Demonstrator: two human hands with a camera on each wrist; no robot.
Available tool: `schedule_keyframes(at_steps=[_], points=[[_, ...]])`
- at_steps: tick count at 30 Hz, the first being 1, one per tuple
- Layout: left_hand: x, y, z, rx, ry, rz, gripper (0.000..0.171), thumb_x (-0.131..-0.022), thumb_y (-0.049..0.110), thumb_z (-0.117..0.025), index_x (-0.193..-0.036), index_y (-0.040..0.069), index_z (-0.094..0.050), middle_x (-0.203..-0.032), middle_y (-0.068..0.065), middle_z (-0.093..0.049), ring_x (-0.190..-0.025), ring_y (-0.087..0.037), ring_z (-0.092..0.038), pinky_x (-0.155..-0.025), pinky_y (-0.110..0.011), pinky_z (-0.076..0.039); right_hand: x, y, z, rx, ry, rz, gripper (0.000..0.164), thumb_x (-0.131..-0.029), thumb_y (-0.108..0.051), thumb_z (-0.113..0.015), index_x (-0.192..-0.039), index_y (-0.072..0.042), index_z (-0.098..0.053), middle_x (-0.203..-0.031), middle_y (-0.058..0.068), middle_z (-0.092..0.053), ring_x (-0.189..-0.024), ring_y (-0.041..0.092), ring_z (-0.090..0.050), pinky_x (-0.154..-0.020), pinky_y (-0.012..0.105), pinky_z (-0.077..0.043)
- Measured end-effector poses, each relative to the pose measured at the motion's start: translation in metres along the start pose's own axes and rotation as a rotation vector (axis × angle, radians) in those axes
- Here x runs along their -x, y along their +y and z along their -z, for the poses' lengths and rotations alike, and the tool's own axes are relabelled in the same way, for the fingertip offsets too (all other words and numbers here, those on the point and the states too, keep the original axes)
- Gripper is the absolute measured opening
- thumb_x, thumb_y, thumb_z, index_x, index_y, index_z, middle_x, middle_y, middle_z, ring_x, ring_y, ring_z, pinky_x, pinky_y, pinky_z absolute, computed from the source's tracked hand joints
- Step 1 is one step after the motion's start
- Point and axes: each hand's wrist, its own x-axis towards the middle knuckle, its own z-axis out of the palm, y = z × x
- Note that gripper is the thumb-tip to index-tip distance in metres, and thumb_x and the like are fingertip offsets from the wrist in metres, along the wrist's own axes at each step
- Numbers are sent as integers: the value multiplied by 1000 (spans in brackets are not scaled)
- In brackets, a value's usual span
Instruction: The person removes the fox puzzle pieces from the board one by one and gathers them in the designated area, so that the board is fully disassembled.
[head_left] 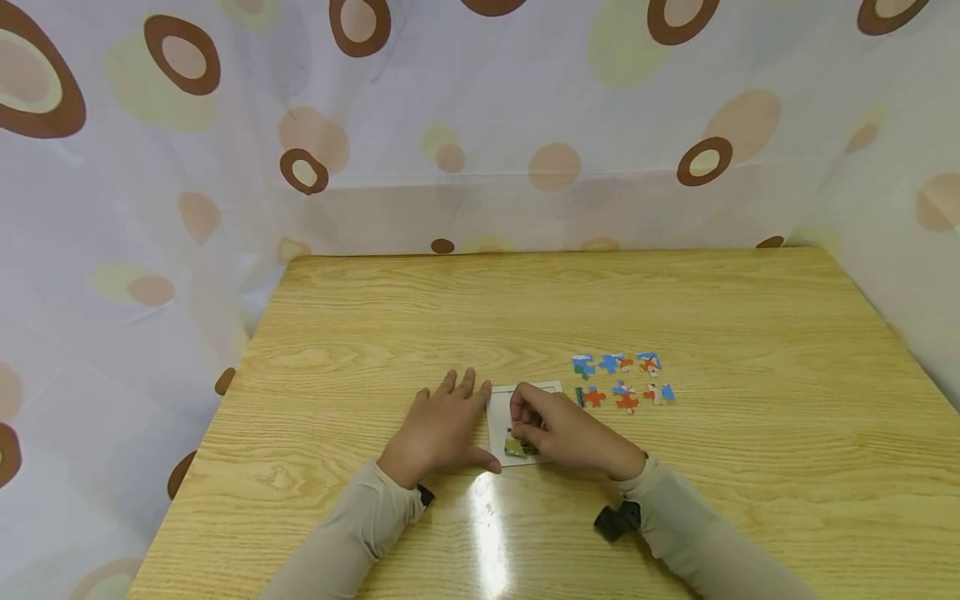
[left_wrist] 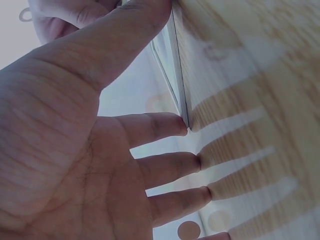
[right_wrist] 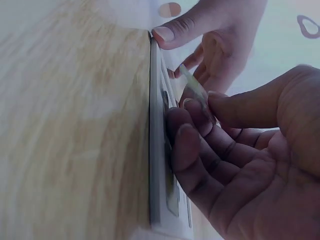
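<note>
A shallow white puzzle tray (head_left: 497, 414) lies flat on the wooden table. My left hand (head_left: 444, 429) is spread at its left side, with the thumb on the near left corner and the index fingertip at the far left corner. Over the tray, my right hand (head_left: 573, 429) pinches a thin puzzle piece (right_wrist: 192, 82) between thumb and fingers, tilted above the surface. Greenish puzzle pieces (head_left: 515, 448) show at the near side of the tray, partly hidden by the right hand. In the right wrist view, the other right fingers reach down to the tray.
Right of the tray, several loose puzzle pieces lie in two rows, among them a blue and green piece (head_left: 582, 365) and an orange piece (head_left: 626, 398). Behind the wooden table (head_left: 360, 317) hangs a dotted curtain (head_left: 487, 125), which also encloses both sides.
</note>
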Motion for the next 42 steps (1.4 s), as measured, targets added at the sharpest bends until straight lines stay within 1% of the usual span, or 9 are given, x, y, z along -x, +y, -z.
schedule_keyframes(at_steps=[7, 11, 18, 20, 25, 28, 31, 35, 42], points=[[0, 1, -1, 4, -1, 6, 114, -73, 68, -83, -161, 11, -38, -166, -19, -27, -153, -42, -25, -111, -68, -34, 6, 2, 8, -44, -3, 20, 9, -101, 0, -63, -101, -4, -56, -80, 1, -64, -66, 8, -56, -60, 26, -49], [0, 0, 0, 4, 1, 0, 114, -74, 68, -82, -162, 11, -37, -166, -19, -27, -153, -43, -25, -111, -68, -34, 14, 4, 17, -73, 7, -11, 8, -102, -3, -64, -105, -4, -57, -84, 3, -65, -67, 13, -59, -61, 27, -49], [1, 0, 1, 14, -22, 1, 114, -74, 64, -85, -161, 9, -37, -167, -18, -26, -153, -41, -24, -111, -67, -33, 35, 16, 39, -56, 75, -36, 7, -99, -4, -68, -102, -5, -62, -85, 3, -66, -70, 16, -61, -61, 26, -49], [2, -1, 3, 11, -34, 13, 114, -73, 62, -87, -160, 7, -38, -167, -18, -26, -153, -41, -24, -112, -67, -33, 42, 19, 47, -61, 90, -51, 6, -99, -2, -68, -101, -4, -63, -84, 5, -65, -66, 19, -61, -58, 27, -50], [5, -1, 8, -14, -33, 29, 114, -71, 61, -88, -158, 4, -42, -166, -18, -29, -152, -42, -27, -113, -65, -32, 57, 23, 62, -99, 125, -145, 4, -100, 2, -65, -103, 0, -63, -87, 12, -64, -61, 22, -61, -54, 30, -52], [6, 2, 9, -4, 4, -3, 110, -74, 63, -86, -156, 4, -44, -165, -18, -32, -151, -42, -30, -114, -65, -31, 60, 24, 67, -72, 134, -157, 6, -99, 3, -65, -105, 1, -64, -88, 11, -65, -61, 20, -61, -55, 30, -53], [5, 7, 8, 15, 30, -35, 108, -76, 63, -84, -157, 5, -44, -164, -19, -34, -151, -41, -30, -115, -65, -30, 62, 27, 69, 4, 126, -103, 8, -97, 2, -68, -105, 0, -66, -90, 6, -67, -67, 15, -62, -60, 28, -53], [5, 11, 4, 15, 21, -51, 108, -77, 63, -84, -158, 4, -42, -164, -18, -34, -152, -40, -30, -116, -62, -30, 64, 30, 69, 78, 108, -50, 12, -95, 0, -72, -105, 0, -66, -89, 1, -66, -70, 9, -60, -63, 25, -51], [4, 11, 2, -43, 24, -54, 108, -76, 61, -85, -158, 4, -42, -163, -13, -38, -150, -37, -35, -114, -58, -35, 64, 32, 65, 119, 136, -100, 16, -91, -2, -77, -96, -5, -62, -83, -2, -63, -69, 8, -58, -62, 25, -50]])
